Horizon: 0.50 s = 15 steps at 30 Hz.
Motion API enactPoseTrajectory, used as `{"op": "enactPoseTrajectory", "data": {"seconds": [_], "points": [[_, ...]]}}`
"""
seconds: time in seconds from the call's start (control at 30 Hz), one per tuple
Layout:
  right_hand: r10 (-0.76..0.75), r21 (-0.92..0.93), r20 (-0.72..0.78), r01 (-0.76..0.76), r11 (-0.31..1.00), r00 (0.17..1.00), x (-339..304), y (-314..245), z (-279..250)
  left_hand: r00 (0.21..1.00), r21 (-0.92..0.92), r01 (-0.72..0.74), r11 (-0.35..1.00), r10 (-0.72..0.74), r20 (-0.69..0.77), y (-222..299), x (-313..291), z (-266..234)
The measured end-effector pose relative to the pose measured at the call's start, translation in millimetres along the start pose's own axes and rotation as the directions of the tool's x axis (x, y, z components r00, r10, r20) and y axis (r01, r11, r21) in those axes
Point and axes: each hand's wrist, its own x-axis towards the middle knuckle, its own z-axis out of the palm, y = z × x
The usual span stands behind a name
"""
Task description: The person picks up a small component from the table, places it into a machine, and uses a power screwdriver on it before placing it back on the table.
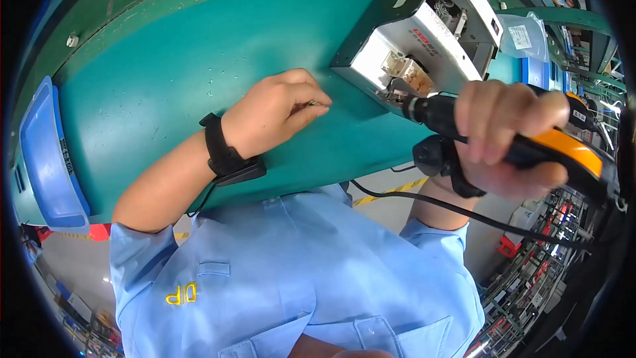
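My right hand [507, 126] is wrapped round a black and orange electric screwdriver [440, 111], held roughly level with its bit end pointing left. That end is at the lower front of a silver and black metal box [457, 56], which looks like a screw feeder; whether they touch is hard to tell. A small block [417, 79] sits in the box's front opening. Over the green mat, left of the box, my left hand [271, 106] is closed in a pinch. Something tiny shows between thumb and forefinger, too small to name.
At the far left of the green bench mat [152, 86] lies a blue plastic tray [50, 152]. A clear bag with a white label [523, 36] is behind the box at right. A black cable [430, 199] crosses below my right forearm.
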Motion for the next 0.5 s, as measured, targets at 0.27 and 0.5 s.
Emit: {"op": "enactPoseTrajectory", "data": {"seconds": [0.27,0.5], "points": [[0.048,-0.226,-0.096,-0.069,0.972,0.994,-2.2,-8.8,1.8,0.998,-0.063,0.064,0.996,-0.063,0.024,2.4,0.4,0.3],[0.104,-0.058,0.225,-0.093,0.994,0.969,11.8,0.7,-12.8,0.998,-0.069,0.054,0.996,-0.053,0.017,0.8,-0.9,1.7]]}}
